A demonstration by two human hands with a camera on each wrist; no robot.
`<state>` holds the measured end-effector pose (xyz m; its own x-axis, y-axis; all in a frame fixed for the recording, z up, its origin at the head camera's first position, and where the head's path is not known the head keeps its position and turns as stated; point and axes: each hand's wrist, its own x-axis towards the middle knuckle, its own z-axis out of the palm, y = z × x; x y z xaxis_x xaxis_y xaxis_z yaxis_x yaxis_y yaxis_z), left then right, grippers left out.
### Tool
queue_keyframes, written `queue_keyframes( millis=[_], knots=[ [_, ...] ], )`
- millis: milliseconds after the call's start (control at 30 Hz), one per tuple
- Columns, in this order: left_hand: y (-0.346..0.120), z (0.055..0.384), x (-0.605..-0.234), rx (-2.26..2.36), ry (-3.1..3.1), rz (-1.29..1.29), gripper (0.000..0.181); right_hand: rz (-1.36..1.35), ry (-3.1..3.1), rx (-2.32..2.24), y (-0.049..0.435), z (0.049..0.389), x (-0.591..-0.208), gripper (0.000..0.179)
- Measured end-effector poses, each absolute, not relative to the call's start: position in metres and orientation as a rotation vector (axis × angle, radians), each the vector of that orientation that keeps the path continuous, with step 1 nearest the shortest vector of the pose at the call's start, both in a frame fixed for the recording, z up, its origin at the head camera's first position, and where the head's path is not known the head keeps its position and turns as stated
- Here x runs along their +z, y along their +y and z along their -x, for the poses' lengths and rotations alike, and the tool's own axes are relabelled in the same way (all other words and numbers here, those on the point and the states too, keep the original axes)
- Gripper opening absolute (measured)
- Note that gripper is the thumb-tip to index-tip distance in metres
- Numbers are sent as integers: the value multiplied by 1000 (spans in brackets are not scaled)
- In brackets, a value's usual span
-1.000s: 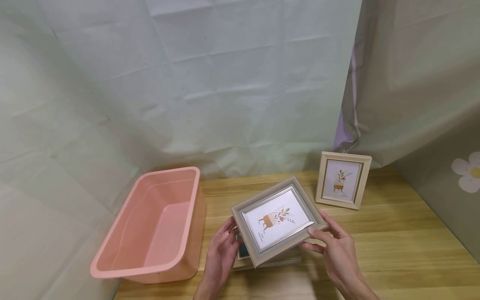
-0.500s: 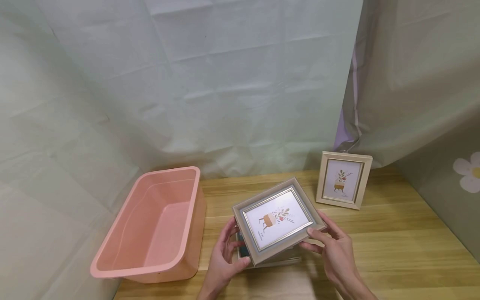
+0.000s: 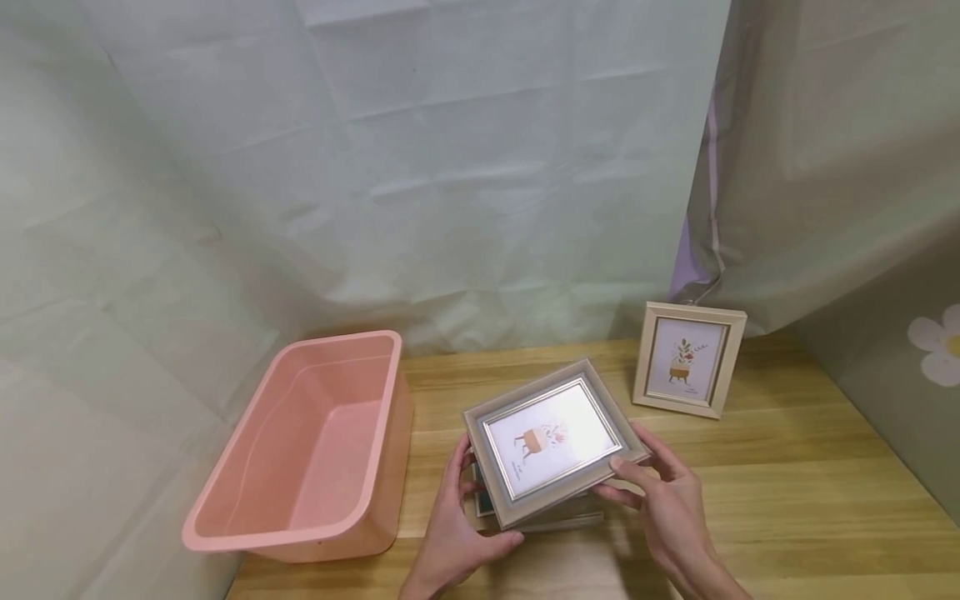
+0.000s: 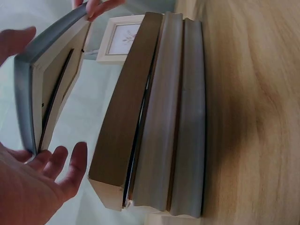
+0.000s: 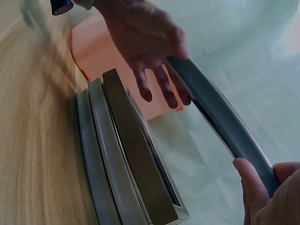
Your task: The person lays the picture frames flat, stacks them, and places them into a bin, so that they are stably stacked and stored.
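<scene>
A grey-beige picture frame (image 3: 551,442) with a plant print is held tilted above a stack of frames (image 3: 483,502). My right hand (image 3: 671,508) pinches its lower right corner, thumb on the front and fingers beneath. My left hand (image 3: 457,533) is at its left side, fingers touching the edge and thumb spread by the lower corner. In the left wrist view, the left fingers (image 4: 56,161) lie beside the raised frame (image 4: 28,108). Several stacked frames (image 4: 154,117) show edge-on there. In the right wrist view, the right hand (image 5: 267,187) grips one end of the frame.
A pink plastic basin (image 3: 386,392) stands on the left of the wooden table (image 3: 795,483). A cream picture frame (image 3: 731,362) stands upright at the back right. Pale cloth (image 3: 450,208) hangs behind the table.
The left hand has shifted slightly right, and its thumb has swung out below the frame's lower corner. The raised frame is tilted a little, with more glare on its glass.
</scene>
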<state>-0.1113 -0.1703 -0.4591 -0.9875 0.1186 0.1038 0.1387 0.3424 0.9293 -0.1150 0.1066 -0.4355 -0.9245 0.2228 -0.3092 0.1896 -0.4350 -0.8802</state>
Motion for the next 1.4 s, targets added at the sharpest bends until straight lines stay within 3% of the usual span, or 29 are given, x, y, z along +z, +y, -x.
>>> queue_keyframes(
  millis=[433,800,1100,1400],
  knots=[
    [-175,112,-460,-1668,-2523,265,138,458,-1935,2510,107,110,-430,81],
    [-182,111,-454,-1627,-2604,217,137,320,-2366,2134,121,106,-429,79],
    [-183,111,-453,-1514,-2671,181,138,12,-2415,1836,117,108,-434,93],
    [-181,114,-458,-1450,-2694,194,142,-67,-2430,1596,112,111,-451,94]
  ],
)
